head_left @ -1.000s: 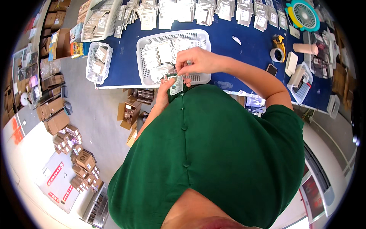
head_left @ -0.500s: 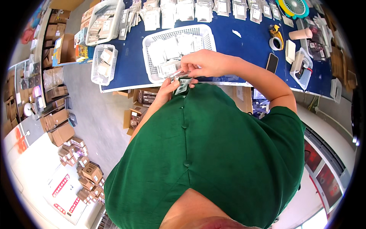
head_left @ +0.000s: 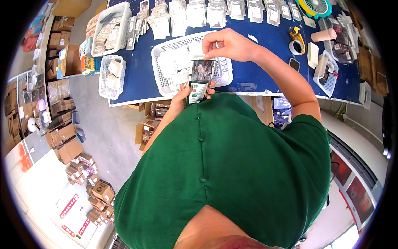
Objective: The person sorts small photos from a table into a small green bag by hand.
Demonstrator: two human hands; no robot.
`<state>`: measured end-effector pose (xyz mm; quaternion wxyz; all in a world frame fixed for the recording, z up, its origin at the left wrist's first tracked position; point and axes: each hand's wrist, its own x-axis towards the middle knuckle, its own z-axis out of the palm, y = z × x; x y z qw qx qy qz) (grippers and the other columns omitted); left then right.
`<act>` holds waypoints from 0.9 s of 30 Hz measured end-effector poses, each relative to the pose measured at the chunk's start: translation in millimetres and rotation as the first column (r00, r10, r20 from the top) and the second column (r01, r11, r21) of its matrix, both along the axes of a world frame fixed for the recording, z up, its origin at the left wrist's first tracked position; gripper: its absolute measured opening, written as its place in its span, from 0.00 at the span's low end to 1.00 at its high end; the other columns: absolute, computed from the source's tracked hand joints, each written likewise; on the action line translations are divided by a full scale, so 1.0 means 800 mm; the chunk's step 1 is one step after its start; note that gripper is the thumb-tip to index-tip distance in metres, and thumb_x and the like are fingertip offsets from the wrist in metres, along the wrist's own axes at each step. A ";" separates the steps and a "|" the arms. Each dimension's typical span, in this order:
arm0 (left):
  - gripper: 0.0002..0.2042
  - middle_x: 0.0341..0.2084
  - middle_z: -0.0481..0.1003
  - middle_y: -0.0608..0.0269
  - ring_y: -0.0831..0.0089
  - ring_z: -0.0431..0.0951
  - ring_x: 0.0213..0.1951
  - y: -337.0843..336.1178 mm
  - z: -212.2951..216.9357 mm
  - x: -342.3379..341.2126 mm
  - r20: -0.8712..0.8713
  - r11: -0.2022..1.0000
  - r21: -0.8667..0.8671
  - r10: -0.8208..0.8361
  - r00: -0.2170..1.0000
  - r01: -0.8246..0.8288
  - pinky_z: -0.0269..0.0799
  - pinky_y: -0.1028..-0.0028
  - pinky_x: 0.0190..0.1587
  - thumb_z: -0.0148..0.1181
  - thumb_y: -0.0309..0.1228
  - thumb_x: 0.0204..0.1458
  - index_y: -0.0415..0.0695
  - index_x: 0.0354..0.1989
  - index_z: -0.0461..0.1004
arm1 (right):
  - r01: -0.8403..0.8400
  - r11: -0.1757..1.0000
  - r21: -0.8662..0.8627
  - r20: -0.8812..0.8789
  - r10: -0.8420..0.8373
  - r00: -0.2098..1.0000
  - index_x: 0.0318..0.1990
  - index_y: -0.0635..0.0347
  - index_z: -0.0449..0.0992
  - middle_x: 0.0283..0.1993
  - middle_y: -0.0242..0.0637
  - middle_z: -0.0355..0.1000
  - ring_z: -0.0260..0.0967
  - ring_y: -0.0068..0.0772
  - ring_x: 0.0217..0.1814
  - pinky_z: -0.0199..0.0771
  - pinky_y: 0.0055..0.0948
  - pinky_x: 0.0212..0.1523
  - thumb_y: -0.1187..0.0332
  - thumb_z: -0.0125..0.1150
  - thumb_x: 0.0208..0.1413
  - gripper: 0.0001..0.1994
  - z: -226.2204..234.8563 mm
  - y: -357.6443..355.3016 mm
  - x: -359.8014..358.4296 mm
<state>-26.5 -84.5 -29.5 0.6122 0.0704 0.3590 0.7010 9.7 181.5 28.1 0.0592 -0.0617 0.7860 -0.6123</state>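
In front of my chest, my left hand (head_left: pixel 182 97) grips the lower part of a small dark packet (head_left: pixel 201 79). Its upper part shows a see-through, shiny stretch, and a white printed label covers the lower part. My right hand (head_left: pixel 226 43) pinches the packet's top edge between thumb and fingertips, its other fingers curled. Just beyond the packet, a white plastic basket (head_left: pixel 226 76) holds many flat white packets (head_left: pixel 172 62), and my right hand is over its far right part.
Rows of labelled packets (head_left: pixel 197 14) line the back of the blue table (head_left: pixel 261 62). More white baskets (head_left: pixel 111 76) stand at the left. A phone (head_left: pixel 294 64), tape dispenser (head_left: pixel 296 45) and turquoise fan (head_left: pixel 317 8) lie on the right. Cardboard boxes (head_left: pixel 148 130) sit below.
My right hand has moved up and away from my left, and the packet now stretches out between them, showing much more of its face. My left hand stays low on it.
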 end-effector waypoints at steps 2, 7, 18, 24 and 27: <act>0.42 0.49 0.74 0.49 0.64 0.78 0.44 0.012 0.000 -0.002 -0.019 1.000 0.020 -0.015 1.000 0.015 0.75 0.68 0.51 0.62 0.58 0.49 0.30 0.60 0.64 | 0.045 0.998 -0.044 -0.013 -0.046 0.999 0.36 0.62 0.77 0.34 0.28 0.73 0.67 0.16 0.36 0.67 0.23 0.38 0.73 0.65 0.56 0.04 -0.007 0.015 0.000; 0.41 0.55 0.72 0.45 0.60 0.77 0.50 0.035 -0.024 -0.003 0.052 0.998 0.066 -0.016 0.999 0.012 0.75 0.67 0.51 0.60 0.54 0.53 0.30 0.64 0.60 | 0.096 0.987 -0.126 0.009 -0.096 0.995 0.37 0.63 0.78 0.36 0.28 0.74 0.68 0.16 0.40 0.68 0.22 0.41 0.74 0.63 0.58 0.03 -0.025 0.040 0.001; 0.26 0.43 0.78 0.49 0.61 0.80 0.45 0.085 -0.056 0.001 0.218 0.970 -0.216 0.159 0.963 -0.111 0.77 0.64 0.49 0.49 0.50 0.63 0.42 0.59 0.66 | 0.237 0.963 0.128 -0.162 -0.215 0.963 0.37 0.56 0.75 0.38 0.35 0.70 0.76 0.40 0.34 0.75 0.35 0.33 0.65 0.64 0.55 0.07 -0.079 0.018 0.053; 0.33 0.42 0.78 0.50 0.63 0.81 0.43 0.099 -0.034 0.003 0.055 0.938 -0.325 0.143 0.988 -0.118 0.79 0.65 0.46 0.62 0.50 0.54 0.40 0.61 0.63 | 0.138 0.980 0.141 -0.241 -0.101 0.965 0.34 0.57 0.72 0.36 0.34 0.67 0.73 0.39 0.36 0.72 0.37 0.32 0.67 0.62 0.56 0.06 -0.083 0.045 0.047; 0.33 0.42 0.77 0.52 0.64 0.80 0.44 0.112 -0.025 0.002 0.033 0.938 -0.319 0.150 0.988 -0.132 0.79 0.66 0.47 0.64 0.47 0.53 0.40 0.62 0.63 | 0.051 0.995 0.088 -0.196 -0.033 0.980 0.33 0.57 0.72 0.37 0.34 0.68 0.73 0.39 0.36 0.72 0.37 0.33 0.68 0.61 0.56 0.05 -0.082 0.061 0.039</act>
